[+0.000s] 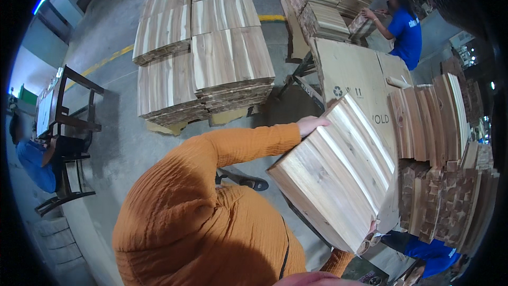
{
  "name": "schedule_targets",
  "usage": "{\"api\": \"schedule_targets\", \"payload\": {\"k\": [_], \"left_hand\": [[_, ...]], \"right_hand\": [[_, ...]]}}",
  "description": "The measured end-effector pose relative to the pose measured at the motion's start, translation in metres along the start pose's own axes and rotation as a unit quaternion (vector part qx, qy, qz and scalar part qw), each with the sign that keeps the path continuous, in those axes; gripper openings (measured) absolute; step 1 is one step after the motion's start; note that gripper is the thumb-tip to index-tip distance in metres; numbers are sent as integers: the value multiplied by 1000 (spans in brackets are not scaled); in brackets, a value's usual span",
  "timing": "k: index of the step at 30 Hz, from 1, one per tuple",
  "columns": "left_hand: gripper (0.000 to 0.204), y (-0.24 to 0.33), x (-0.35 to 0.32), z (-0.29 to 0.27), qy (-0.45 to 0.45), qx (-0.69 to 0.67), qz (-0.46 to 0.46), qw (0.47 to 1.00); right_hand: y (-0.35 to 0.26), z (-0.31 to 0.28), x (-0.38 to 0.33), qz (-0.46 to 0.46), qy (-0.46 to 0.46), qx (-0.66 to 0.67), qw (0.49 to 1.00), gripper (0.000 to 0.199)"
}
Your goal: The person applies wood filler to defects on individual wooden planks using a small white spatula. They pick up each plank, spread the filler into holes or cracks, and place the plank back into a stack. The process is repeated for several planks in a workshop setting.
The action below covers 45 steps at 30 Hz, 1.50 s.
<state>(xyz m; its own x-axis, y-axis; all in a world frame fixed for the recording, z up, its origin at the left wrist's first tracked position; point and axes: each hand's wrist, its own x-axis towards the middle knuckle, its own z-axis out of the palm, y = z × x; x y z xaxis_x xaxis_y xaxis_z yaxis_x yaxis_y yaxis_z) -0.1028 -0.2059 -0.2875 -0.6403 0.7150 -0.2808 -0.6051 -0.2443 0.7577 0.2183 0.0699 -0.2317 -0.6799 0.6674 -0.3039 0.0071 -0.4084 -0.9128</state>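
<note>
A large striped wooden panel (338,172) lies tilted in front of me, over the cardboard-covered table. My left hand (313,125) is closed on its far left edge, the fingers bent over the rim. At the opposite, near right corner my right hand (372,229) grips the panel; only a few fingertips show, and the panel hides most of that hand. Under and beyond the panel is a flat cardboard sheet (352,66) with printed marks.
Stacked wooden panels (227,55) stand on the floor ahead. Wooden pieces (423,122) are piled at the right. A blue-shirted person (406,29) handles panels at the far right; another person (37,161) sits at the left by a dark table (76,122). A third blue shirt (431,257) shows at lower right.
</note>
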Motion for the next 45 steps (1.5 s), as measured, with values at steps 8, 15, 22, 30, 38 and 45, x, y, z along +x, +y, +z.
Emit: {"api": "schedule_targets", "payload": {"k": [8, 15, 22, 30, 38, 45], "left_hand": [[46, 77, -129, -157, 78, -26, 31, 996], [49, 146, -269, -266, 211, -112, 26, 971], [48, 137, -321, -374, 360, -178, 110, 909], [50, 134, -267, -400, 446, -344, 211, 799], [54, 83, -176, -442, 527, -393, 321, 683], [75, 127, -101, -389, 503, -534, 269, 624]], "right_hand": [[54, 196, -46, 11, -63, -49, 997, 64], [129, 362, -42, 174, -278, -27, 944, 65], [187, 517, 24, 239, -444, -103, 858, 61], [271, 671, 210, 207, -580, -271, 740, 55], [282, 818, 272, 350, -617, -365, 603, 65], [309, 893, 340, 234, -702, -479, 472, 46]]}}
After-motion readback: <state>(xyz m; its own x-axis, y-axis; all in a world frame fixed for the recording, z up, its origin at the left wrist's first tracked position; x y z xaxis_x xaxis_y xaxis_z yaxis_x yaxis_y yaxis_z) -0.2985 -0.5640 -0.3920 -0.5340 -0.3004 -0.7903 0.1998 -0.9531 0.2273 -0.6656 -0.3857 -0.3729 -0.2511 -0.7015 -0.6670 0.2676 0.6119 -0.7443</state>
